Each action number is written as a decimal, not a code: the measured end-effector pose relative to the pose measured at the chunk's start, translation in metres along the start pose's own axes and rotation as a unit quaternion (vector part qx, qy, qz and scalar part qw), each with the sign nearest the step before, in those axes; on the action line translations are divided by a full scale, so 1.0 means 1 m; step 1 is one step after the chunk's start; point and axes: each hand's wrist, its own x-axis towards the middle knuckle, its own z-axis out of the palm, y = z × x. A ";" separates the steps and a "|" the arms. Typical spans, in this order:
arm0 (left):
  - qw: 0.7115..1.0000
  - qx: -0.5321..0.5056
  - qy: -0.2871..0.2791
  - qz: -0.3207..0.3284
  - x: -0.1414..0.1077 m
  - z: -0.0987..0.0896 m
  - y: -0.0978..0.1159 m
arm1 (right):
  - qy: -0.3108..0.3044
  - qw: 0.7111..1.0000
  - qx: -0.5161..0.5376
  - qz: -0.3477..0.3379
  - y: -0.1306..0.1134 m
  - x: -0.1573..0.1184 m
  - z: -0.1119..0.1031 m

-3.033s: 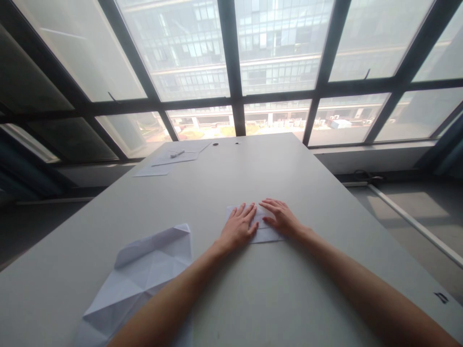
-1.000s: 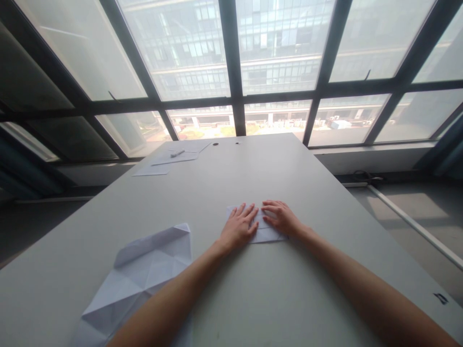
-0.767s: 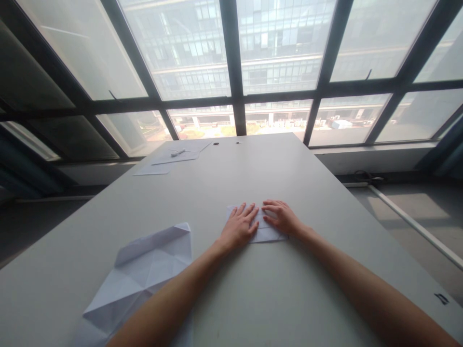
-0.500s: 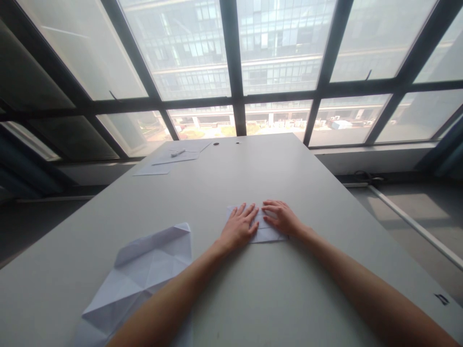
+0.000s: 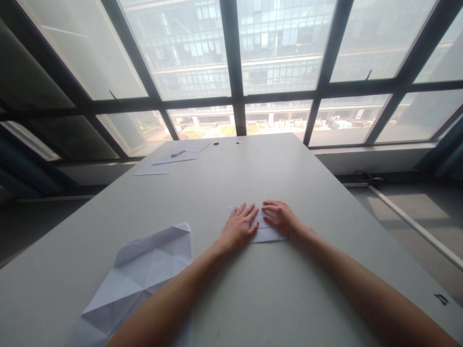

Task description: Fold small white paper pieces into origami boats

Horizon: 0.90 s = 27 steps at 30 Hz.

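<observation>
A small folded sheet of white paper (image 5: 268, 235) lies flat on the white table, partly covered by both hands. My left hand (image 5: 239, 225) rests palm down on its left part, fingers spread. On the right part lies my right hand (image 5: 282, 218), palm down, fingers stretched out and slightly bent. A crease or fold edge runs across the paper between the hands. Beside my left forearm is a larger creased sheet of paper (image 5: 144, 267), its far edge raised and part of it hidden under the arm.
Several flat sheets of paper (image 5: 155, 168) lie at the table's far left, with a small white pen-like object (image 5: 178, 153) on top. The white table (image 5: 307, 289) ends at a window wall with dark frames (image 5: 237, 103). A dark mark (image 5: 441, 299) sits near the right edge.
</observation>
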 end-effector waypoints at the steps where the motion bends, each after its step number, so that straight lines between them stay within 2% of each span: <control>1: 1.000 0.000 0.001 0.001 0.000 0.000 0.000 | 0.000 1.000 0.000 0.000 0.000 0.000 0.000; 27: 1.000 -0.002 0.003 0.001 0.001 0.001 -0.001 | -0.004 1.000 -0.007 0.002 -0.002 0.000 -0.002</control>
